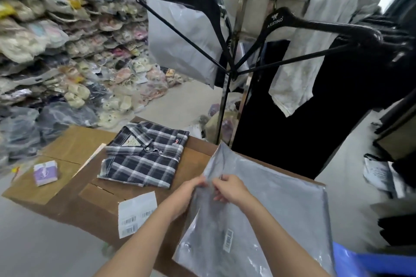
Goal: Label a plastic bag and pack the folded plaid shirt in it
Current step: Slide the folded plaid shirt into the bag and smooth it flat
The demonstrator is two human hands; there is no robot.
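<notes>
Lower centre: left hand point(188, 193) and right hand point(229, 189), both pinched shut on the near edge of the grey bag point(265, 213), which lay flat at lower right on the cardboard point(76, 141). Barcode sticker point(228, 239) on the bag. Label sheet point(137, 213) lay left of the hands. Beyond, at frame centre: folded plaid shirt point(145, 153). Far left: small purple packet point(45, 172). Upper frame: black hangers point(315, 27).

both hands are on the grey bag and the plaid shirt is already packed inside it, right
Not quite. Both the left hand and right hand do pinch the grey bag, but the head view shows the plaid shirt lying folded on the cardboard, outside the bag.
</notes>
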